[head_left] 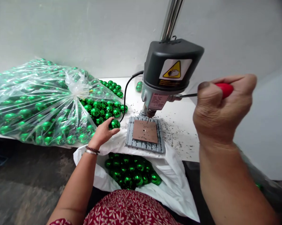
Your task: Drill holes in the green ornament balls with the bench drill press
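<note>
Between the thumb and fingers of my left hand (105, 132) is a shiny green ball (114, 124), held just left of the drill press base (129, 140). My right hand (220, 109) is wrapped round the red knob (226, 90) of the lever on the drill press (173, 68). Under the drill chuck (151, 113) lies a brown square plate (145, 131) with a small hole in its middle; no ball rests on it. More green balls (96, 112) lie loose on the table, close behind my left hand.
A big tied clear plastic bag (77, 86) full of green balls fills the table's left side. In front of the press, a white bag (176, 175) holds more balls (131, 172). Dark shavings (176, 134) litter the white table (190, 147). A black cable (125, 97) runs behind the left hand.
</note>
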`<state>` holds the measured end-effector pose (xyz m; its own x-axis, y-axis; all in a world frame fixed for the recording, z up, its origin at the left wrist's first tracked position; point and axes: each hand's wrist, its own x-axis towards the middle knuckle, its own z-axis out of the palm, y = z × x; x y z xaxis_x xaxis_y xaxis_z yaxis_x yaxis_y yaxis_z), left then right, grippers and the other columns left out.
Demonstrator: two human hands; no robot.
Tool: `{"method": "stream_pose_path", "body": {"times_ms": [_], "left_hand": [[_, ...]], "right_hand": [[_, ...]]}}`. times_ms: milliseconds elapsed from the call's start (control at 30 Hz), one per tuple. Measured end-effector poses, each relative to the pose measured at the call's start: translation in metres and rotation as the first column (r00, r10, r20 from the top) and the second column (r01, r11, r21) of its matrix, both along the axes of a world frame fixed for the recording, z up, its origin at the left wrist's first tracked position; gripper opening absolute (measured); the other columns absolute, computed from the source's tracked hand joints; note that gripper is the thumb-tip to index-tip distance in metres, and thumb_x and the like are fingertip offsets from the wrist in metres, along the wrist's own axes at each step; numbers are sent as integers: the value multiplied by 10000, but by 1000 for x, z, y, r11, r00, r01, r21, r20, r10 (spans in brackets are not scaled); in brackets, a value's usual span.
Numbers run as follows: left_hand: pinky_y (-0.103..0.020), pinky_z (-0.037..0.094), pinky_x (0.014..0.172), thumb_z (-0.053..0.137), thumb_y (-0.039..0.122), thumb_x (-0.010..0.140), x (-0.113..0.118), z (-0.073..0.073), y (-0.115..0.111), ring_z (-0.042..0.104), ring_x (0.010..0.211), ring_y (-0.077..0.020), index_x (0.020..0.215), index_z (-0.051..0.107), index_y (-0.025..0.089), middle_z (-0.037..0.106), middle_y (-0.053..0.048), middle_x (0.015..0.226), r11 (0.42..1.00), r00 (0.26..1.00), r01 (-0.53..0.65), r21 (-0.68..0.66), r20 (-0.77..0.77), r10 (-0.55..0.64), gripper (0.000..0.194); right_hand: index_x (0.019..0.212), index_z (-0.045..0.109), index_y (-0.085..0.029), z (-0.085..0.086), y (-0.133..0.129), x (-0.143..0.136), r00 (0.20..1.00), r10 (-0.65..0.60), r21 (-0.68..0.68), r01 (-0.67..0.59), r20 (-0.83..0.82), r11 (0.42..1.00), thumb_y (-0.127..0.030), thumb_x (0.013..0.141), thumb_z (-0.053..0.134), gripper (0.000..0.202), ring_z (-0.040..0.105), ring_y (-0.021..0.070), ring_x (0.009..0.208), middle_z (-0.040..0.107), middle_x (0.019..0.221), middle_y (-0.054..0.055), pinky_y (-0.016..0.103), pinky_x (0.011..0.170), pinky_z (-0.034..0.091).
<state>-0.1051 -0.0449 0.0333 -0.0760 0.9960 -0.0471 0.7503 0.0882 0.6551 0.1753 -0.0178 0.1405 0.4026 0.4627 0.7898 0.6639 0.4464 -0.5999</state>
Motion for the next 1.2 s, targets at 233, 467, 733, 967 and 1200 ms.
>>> {"method": "stream_pose_path", "body": {"times_ms": [233, 467, 733, 967, 1200], "left_hand": [[-221, 444, 573, 723, 545, 723, 39, -18, 1, 629, 678, -109, 1149, 564, 236, 667, -39, 966, 953, 276, 230, -199, 952, 132, 549], [-212, 424, 553, 765, 447, 689, 60, -31, 12, 606, 683, -107, 1146, 585, 214, 668, -44, 988, 952, 433, 200, -230, 893, 125, 544], [-259, 491, 648, 677, 408, 761, 73, -22, 34, 565, 661, -102, 1298, 540, 198, 638, -21, 995, 954, 840, 288, -85, 500, -209, 593], [-342, 492, 866, 667, 390, 756, 79, -20, 48, 611, 907, -201, 1254, 583, 175, 670, -48, 1021, 939, 925, 344, -1, 174, -338, 549], [-356, 498, 913, 691, 374, 718, 85, -9, 50, 633, 947, -226, 1266, 616, 193, 697, -49, 1065, 923, 921, 383, -20, 86, -380, 582]], "right_hand": [[816, 487, -189, -1, -4, -1, 999, 46, 22, -46, -20, 999, -380, 749, 543, 210, 502, 80, 674, 578, 779, 13, 252, 646, 450], [836, 463, -191, -4, -8, -1, 996, 85, 18, -84, -16, 996, -360, 778, 536, 193, 500, 67, 678, 562, 791, 3, 228, 645, 461], [852, 458, -189, -4, -9, -2, 995, 101, -6, -101, -27, 995, -373, 802, 524, 202, 468, 68, 684, 535, 799, 1, 218, 605, 440], [891, 462, -210, -5, -10, 0, 998, 14, -98, -8, 61, 995, -382, 908, 472, 174, 542, 61, 772, 571, 909, -1, 203, 652, 475], [899, 482, -200, -5, -10, 0, 998, 10, -109, -3, 61, 994, -400, 906, 498, 200, 570, 85, 854, 572, 926, 7, 222, 680, 496]]}}
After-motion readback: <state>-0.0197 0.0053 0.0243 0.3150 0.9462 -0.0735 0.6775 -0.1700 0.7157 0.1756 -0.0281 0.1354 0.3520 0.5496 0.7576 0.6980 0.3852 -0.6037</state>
